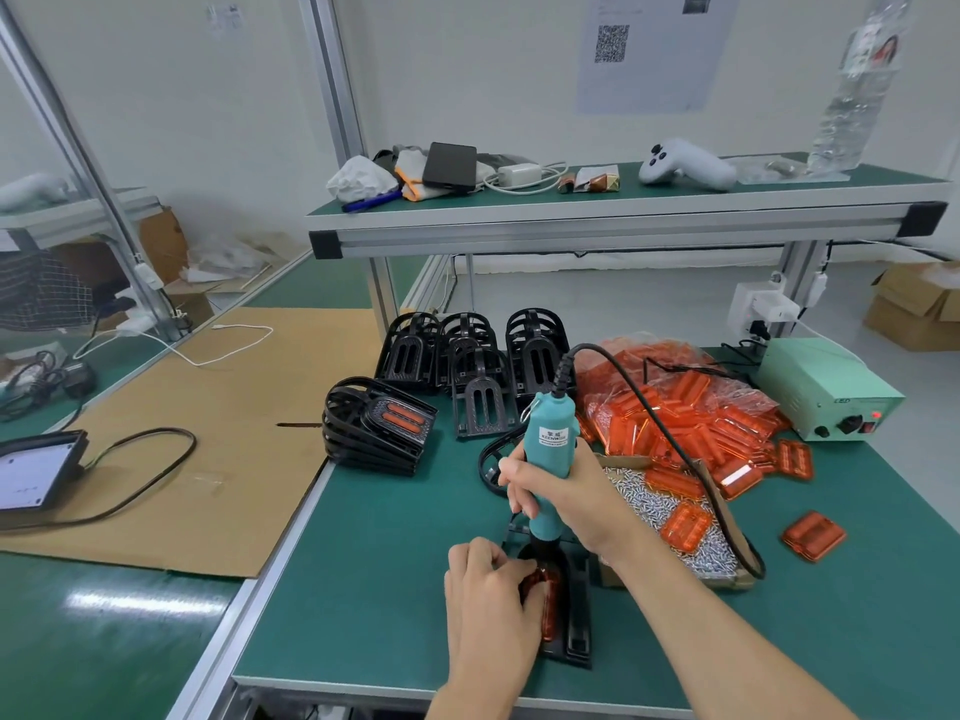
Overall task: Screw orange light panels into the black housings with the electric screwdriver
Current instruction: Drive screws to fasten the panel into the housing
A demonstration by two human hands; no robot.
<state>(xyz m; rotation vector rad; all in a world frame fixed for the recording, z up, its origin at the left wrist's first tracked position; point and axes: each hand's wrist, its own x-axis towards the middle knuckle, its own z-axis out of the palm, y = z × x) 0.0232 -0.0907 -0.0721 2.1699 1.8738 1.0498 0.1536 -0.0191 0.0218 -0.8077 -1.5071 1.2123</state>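
Where screwdriver (545, 470) meets orange panel (549, 600), left hand (488, 605) hides tip.

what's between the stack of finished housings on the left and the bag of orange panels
In the head view, between the finished stack and the bag of orange panels stand empty black housings and the screwdriver.

"KEENWISE", seemingly, on the electric screwdriver (549, 449); "LED" on the green power box (826, 394).
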